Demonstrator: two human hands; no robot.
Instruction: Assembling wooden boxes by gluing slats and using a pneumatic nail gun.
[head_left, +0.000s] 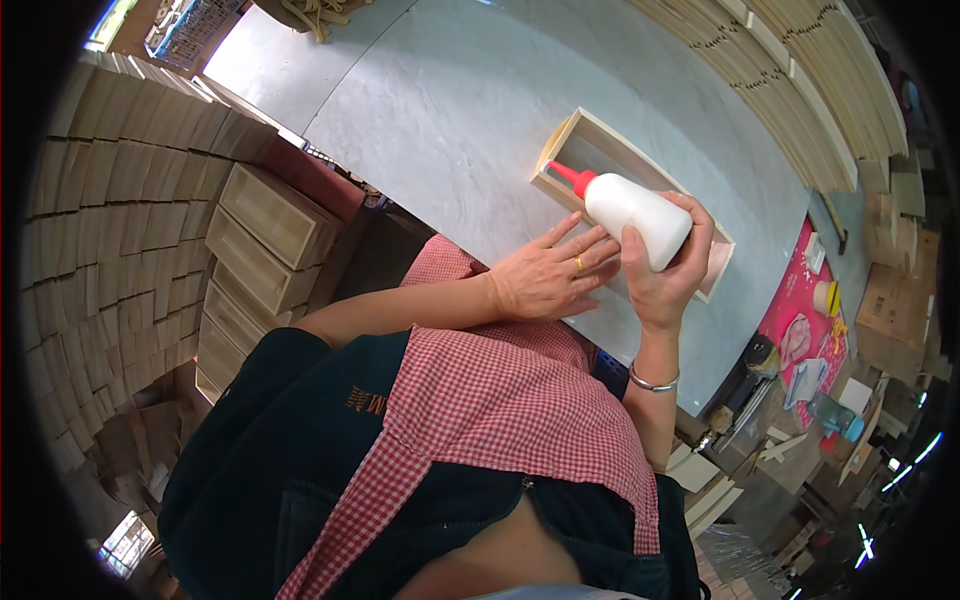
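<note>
Two hands, one bottle, one frame

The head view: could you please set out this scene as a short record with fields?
Right hand: grips a white plastic bottle with a red nozzle, tilted
Nozzle tip: at the left end of a pale rectangular wooden frame; contact unclear
Left hand: fingers extended by the frame's near side
Surface: grey marbled tabletop
Far left: stacked pale wooden pieces
</note>
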